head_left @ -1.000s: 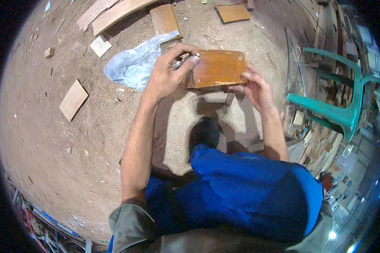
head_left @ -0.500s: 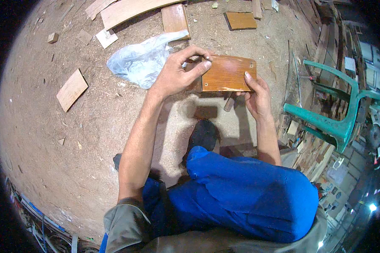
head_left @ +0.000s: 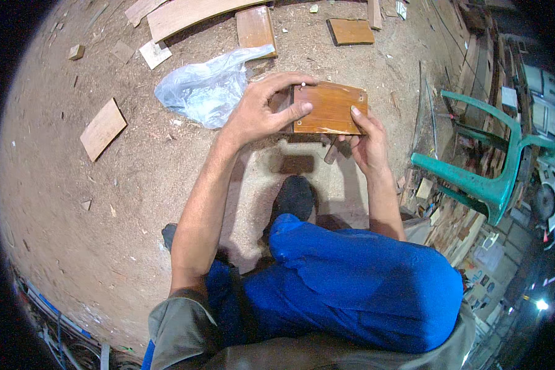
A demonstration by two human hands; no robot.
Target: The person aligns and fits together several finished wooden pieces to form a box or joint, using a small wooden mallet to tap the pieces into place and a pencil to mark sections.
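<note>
A varnished orange-brown wooden board (head_left: 328, 111) is held up before me, with small pale marks or holes near its corners and a chipped lower edge. My left hand (head_left: 266, 106) grips its left end, thumb across the face and index finger along the top. A tiny white-tipped piece (head_left: 303, 84) shows at the upper left corner, by that index finger; its kind is too small to tell. On the right end, the thumb of my right hand (head_left: 369, 140) presses the face while the fingers go behind. A short wooden handle-like piece (head_left: 331, 153) pokes out below the board; its upper part is hidden.
A crumpled clear plastic bag (head_left: 200, 92) lies on the dusty ground beyond my left hand. Further off are a brown board (head_left: 256, 28), another varnished board (head_left: 350, 31) and a long plank (head_left: 191, 18). A green plastic chair (head_left: 468, 179) stands to the right, near stacked timber.
My left thumb has come away from the small white-tipped piece and lowered onto the board's face. The index finger now stretches along the top edge. My right hand keeps its hold.
</note>
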